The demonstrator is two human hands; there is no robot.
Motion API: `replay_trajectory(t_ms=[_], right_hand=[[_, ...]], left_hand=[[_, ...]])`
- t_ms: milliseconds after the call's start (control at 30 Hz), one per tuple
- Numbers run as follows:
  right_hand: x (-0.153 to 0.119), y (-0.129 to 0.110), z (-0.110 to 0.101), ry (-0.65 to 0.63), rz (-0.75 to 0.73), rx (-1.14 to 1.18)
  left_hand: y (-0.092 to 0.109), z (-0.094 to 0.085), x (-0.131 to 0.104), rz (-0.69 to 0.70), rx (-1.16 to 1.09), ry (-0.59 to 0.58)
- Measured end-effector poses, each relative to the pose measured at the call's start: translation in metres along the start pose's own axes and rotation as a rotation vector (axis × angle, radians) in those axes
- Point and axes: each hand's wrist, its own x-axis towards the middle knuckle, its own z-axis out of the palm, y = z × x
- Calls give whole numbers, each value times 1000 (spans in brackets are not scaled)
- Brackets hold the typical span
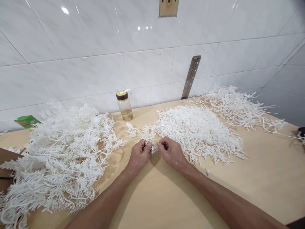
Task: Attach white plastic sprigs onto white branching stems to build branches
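Both hands meet low over the table, at the front of some white plastic sprigs (145,132). My left hand (141,154) is closed, thumb against fingers, on a white branching sprig whose tips show past the thumb. Just to the right, my right hand (172,152) is closed in a pinch beside the same sprig. What lies between its fingertips is too small to make out. Close behind my right hand spreads a pile of short white pieces (195,130). A small loose white piece (207,171) lies near my right forearm.
A large heap of white branching sprigs (69,149) covers the left side. Long bare-looking white stems (238,108) lie at the back right. A clear bottle (125,108) with a dark lid stands near the tiled wall. A metal strip (191,76) leans there; a green packet (27,121) sits far left.
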Motion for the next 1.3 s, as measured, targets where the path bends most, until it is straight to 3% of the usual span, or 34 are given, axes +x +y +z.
replay_trajectory(t_ms=[167,467,600,700,867,967,1067,1300], right_hand=[[1,3,-9,11,-4,-39],[19,13,-64,407,38,-296],[21,14,-72,502,23,-342],[14,8,-62,390,-25,-212],[-3,-8,-30,-65,38,51],[-8,-13,-17,-255,78,140],[-9,-13,-12,-307,109,152],[-8,-6,-10,-235,137,96]], left_hand=[[10,-6,1,-29,-72,47],[11,-18,9,-133,-235,-16],[10,-18,8,-136,-234,-45],[12,-15,5,-127,-179,-54],[9,-8,3,-17,-12,-38],[3,-5,5,35,30,-59],[-1,-5,6,46,44,-74],[-8,-3,3,122,162,6]])
